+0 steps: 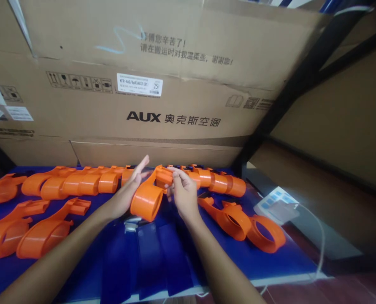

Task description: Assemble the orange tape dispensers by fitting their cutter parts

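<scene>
An orange plastic part (146, 200) with a wide ring at its lower end and a channel-like upper end hangs above the blue surface in the middle. My right hand (185, 192) pinches its upper end from the right, thumb and fingers closed on it. My left hand (127, 192) is beside the part on the left, fingers stretched out and pointing up, palm towards it. Whether the palm touches the ring is hard to tell. Below the part, dark blue flat strips (150, 257) and small whitish pieces (132, 224) lie on the surface.
Similar orange parts stand in a row (88, 183) along the back, with two more (45, 236) at left and several (265, 234) at right. A large cardboard box (175, 101) rises behind. A black frame post (279, 105) and a white-blue item with a cable (276, 204) are right.
</scene>
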The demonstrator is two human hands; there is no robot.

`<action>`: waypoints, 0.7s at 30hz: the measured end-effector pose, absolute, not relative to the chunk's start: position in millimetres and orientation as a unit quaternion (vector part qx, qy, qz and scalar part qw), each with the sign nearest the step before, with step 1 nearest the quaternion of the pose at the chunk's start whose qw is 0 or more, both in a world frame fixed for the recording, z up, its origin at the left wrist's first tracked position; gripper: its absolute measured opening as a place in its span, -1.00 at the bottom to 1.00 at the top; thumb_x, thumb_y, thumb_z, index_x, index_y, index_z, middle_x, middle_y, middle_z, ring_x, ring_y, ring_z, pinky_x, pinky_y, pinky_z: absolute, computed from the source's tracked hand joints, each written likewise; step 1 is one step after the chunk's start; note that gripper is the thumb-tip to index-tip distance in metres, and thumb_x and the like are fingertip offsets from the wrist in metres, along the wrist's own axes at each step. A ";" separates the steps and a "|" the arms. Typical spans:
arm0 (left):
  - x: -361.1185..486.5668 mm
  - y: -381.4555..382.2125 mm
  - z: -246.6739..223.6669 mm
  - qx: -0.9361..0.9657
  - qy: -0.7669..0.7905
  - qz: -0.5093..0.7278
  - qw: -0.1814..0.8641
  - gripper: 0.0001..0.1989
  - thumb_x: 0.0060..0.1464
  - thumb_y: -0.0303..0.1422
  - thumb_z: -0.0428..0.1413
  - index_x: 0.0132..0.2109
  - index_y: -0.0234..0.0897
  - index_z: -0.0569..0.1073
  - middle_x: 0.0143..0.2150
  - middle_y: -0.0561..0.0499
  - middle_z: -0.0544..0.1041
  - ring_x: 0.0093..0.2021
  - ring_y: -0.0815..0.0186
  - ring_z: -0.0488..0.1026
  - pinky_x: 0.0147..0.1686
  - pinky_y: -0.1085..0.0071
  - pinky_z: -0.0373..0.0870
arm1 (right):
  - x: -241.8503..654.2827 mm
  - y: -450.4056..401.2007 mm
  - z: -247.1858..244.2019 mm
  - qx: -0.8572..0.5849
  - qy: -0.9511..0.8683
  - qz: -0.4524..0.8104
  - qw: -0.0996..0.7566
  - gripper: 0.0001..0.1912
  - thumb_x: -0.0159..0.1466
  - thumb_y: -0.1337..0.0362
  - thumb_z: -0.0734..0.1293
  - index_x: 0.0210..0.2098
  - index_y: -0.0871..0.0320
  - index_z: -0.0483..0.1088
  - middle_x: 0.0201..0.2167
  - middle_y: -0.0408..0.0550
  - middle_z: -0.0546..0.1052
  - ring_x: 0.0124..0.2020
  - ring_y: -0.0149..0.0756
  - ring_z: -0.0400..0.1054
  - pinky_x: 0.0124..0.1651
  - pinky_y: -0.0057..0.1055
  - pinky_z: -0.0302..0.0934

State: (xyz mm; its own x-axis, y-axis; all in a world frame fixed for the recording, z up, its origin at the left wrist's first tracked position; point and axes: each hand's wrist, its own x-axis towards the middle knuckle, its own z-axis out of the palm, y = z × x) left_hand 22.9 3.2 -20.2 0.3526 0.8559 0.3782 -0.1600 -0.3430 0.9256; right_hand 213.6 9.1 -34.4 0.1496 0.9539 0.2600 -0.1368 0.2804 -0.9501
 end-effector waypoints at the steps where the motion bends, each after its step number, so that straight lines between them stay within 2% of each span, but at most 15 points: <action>1: 25.3 2.5 -25.0 0.594 0.282 0.484 0.577 -0.25 0.29 0.11 -0.01 0.51 0.00 0.08 0.48 -0.22 0.23 0.30 -0.13 0.39 0.15 0.04 0.40 | 211.1 7.6 -34.7 -0.412 -0.496 0.433 0.630 -0.49 0.33 -0.14 0.31 0.04 0.12 0.48 -0.60 -0.25 0.41 -0.71 -0.44 0.23 -0.68 -0.52 0.15; 3: 26.9 -0.4 -32.1 0.518 0.292 0.449 0.667 -0.27 0.25 -0.02 0.15 0.46 -0.07 0.19 0.16 -0.25 0.58 -0.03 -0.06 0.64 -0.15 0.18 0.54 | 206.4 4.9 -35.9 -0.404 -0.517 0.438 0.615 -0.51 0.36 -0.12 0.30 0.06 0.12 0.45 -0.59 -0.24 0.42 -0.70 -0.41 0.27 -0.65 -0.48 0.20; 4: 26.1 -1.8 -34.2 0.490 0.292 0.450 0.687 -0.30 0.22 -0.09 0.20 0.42 -0.12 0.25 -0.06 -0.20 0.67 -0.20 0.01 0.67 -0.28 0.26 0.54 | 204.6 3.6 -36.5 -0.403 -0.527 0.442 0.604 -0.52 0.37 -0.10 0.28 0.09 0.10 0.42 -0.58 -0.24 0.43 -0.68 -0.39 0.29 -0.63 -0.47 0.22; 6: 21.8 -3.1 -35.7 0.437 0.299 0.487 0.695 -0.41 0.15 -0.16 0.26 0.28 -0.22 0.39 -0.39 -0.06 0.64 -0.46 0.15 0.62 -0.49 0.39 0.46 | 202.2 0.6 -36.9 -0.410 -0.551 0.439 0.579 -0.56 0.41 -0.05 0.24 0.13 0.07 0.36 -0.54 -0.22 0.46 -0.62 -0.34 0.34 -0.56 -0.43 0.26; 7: 18.9 -3.1 -35.6 0.405 0.306 0.514 0.691 -0.48 0.11 -0.18 0.28 0.18 -0.25 0.45 -0.46 -0.02 0.60 -0.54 0.20 0.57 -0.54 0.43 0.42 | 201.5 -1.7 -36.6 -0.421 -0.578 0.421 0.559 -0.62 0.43 -0.02 0.22 0.10 0.06 0.36 -0.50 -0.20 0.48 -0.57 -0.32 0.37 -0.50 -0.41 0.28; 9: 13.1 -3.2 -34.5 0.329 0.318 0.573 0.680 -0.60 0.03 -0.22 0.32 -0.02 -0.26 0.47 -0.50 0.03 0.56 -0.60 0.27 0.52 -0.59 0.46 0.39 | 199.8 -8.6 -35.1 -0.447 -0.665 0.338 0.493 -0.76 0.43 0.08 0.23 -0.10 0.08 0.42 -0.43 -0.14 0.52 -0.42 -0.29 0.41 -0.32 -0.36 0.29; 11: 9.0 -4.7 -32.7 0.257 0.316 0.629 0.661 -0.63 -0.04 -0.28 0.35 -0.12 -0.24 0.43 -0.51 0.09 0.52 -0.60 0.31 0.50 -0.56 0.48 0.41 | 196.2 -18.3 -33.3 -0.460 -0.767 0.223 0.388 -0.82 0.36 0.20 0.30 -0.34 0.11 0.44 -0.37 -0.08 0.53 -0.28 -0.24 0.40 -0.14 -0.27 0.23; 13: 7.0 -7.8 -30.8 0.224 0.307 0.664 0.644 -0.63 -0.04 -0.30 0.36 -0.12 -0.24 0.41 -0.51 0.12 0.49 -0.58 0.34 0.49 -0.54 0.50 0.41 | 190.1 -28.7 -33.0 -0.453 -0.826 0.155 0.299 -0.90 0.28 0.24 0.37 -0.34 0.11 0.49 -0.30 -0.04 0.54 -0.17 -0.16 0.36 -0.07 -0.22 0.15; 15: 6.6 -10.9 -29.3 0.220 0.301 0.673 0.639 -0.62 -0.02 -0.28 0.36 -0.11 -0.24 0.40 -0.48 0.13 0.49 -0.57 0.37 0.48 -0.53 0.51 0.40 | 182.6 -36.9 -34.6 -0.451 -0.849 0.127 0.244 -0.89 0.24 0.23 0.39 -0.30 0.11 0.54 -0.25 -0.01 0.53 -0.09 -0.11 0.32 -0.05 -0.20 0.11; 21: 7.1 -7.6 -28.8 0.240 0.284 0.689 0.623 -0.62 -0.04 -0.29 0.37 -0.12 -0.21 0.41 -0.49 0.16 0.45 -0.58 0.40 0.43 -0.58 0.53 0.36 | 170.8 -40.7 -42.5 -0.471 -0.861 0.109 0.158 -0.77 0.25 0.11 0.38 -0.25 0.12 0.60 -0.17 0.09 0.52 0.01 -0.02 0.25 -0.07 -0.20 0.07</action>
